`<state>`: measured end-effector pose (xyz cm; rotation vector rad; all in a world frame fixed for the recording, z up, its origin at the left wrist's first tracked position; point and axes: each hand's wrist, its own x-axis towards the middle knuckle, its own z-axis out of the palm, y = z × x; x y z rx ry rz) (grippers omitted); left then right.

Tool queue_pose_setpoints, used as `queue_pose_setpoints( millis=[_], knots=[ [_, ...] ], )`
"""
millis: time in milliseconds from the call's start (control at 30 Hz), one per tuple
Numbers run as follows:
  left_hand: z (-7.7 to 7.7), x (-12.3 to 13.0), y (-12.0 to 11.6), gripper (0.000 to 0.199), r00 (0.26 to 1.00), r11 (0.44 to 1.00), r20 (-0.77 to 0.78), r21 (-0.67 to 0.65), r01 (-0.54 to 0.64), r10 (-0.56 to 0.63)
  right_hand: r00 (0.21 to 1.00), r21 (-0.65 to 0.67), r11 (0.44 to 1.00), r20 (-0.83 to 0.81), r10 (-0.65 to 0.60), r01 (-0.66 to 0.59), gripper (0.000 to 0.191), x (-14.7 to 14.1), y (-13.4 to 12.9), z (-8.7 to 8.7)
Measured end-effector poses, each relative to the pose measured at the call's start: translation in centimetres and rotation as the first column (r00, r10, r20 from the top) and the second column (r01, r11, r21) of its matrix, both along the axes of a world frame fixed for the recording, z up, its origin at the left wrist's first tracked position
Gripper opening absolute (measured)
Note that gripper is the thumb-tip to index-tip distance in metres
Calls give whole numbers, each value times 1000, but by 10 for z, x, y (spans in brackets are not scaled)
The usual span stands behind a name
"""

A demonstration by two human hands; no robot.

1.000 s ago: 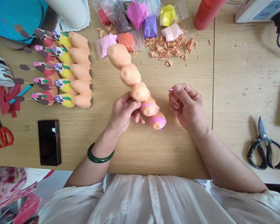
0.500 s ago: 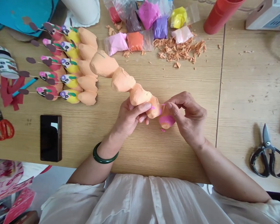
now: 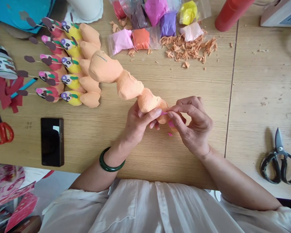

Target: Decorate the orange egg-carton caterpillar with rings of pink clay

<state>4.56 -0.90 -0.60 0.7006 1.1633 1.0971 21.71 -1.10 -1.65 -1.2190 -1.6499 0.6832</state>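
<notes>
**A:** What does the left hand (image 3: 138, 124) do?

**B:** It grasps the orange clay body (image 3: 129, 85), a chain of lumpy round segments, from below, and its thumb lies across the body. A green bangle (image 3: 112, 160) sits on the wrist behind this hand.

**A:** And the right hand (image 3: 192, 126)?

**B:** It is curled, but it is not a tight fist. Its fingertips (image 3: 171, 114) pinch a strip of pink clay (image 3: 163, 113) against the end of the body, just beyond the left thumb. (The last segment is almost hidden behind these fingers, so I cannot see it well.)

**A:** Where does the body lie from the hands?

**B:** It rises up and away from the left hand, and its biggest segment is over the end of a row of clay figures (image 3: 71, 64). I cannot tell if they touch.

**A:** What else is near?

**B:** A pink crumb (image 3: 169, 134) lies on the wooden table (image 3: 257, 81) just below the right hand. Beyond the hands are bags of coloured clay (image 3: 140, 38) and orange shavings (image 3: 188, 48). A black phone (image 3: 52, 141) is left of the left hand, and black-handled scissors (image 3: 278, 158) are well right of the right hand.
</notes>
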Motion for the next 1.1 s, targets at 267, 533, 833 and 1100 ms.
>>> queue_pose_setpoints(
  millis=[267,533,833,1100],
  knots=[
    [1,2,-1,38,1000,1000,-8,-3,-7,7,1000,-28,1000,23,-11,12,14,-1,-1,-1],
    [6,3,2,35,996,996,-52,-46,-75,72,998,-19,1000,-60,11,-12,16,1,-1,-3],
    [8,-23,24,42,931,931,11,17,-365,365,881,-385,916,387,272,-114,23,30,11,34],
    [6,-24,24,36,925,924,39,52,-379,378,475,-562,815,685,552,-137,7,6,-9,55]
  ],
)
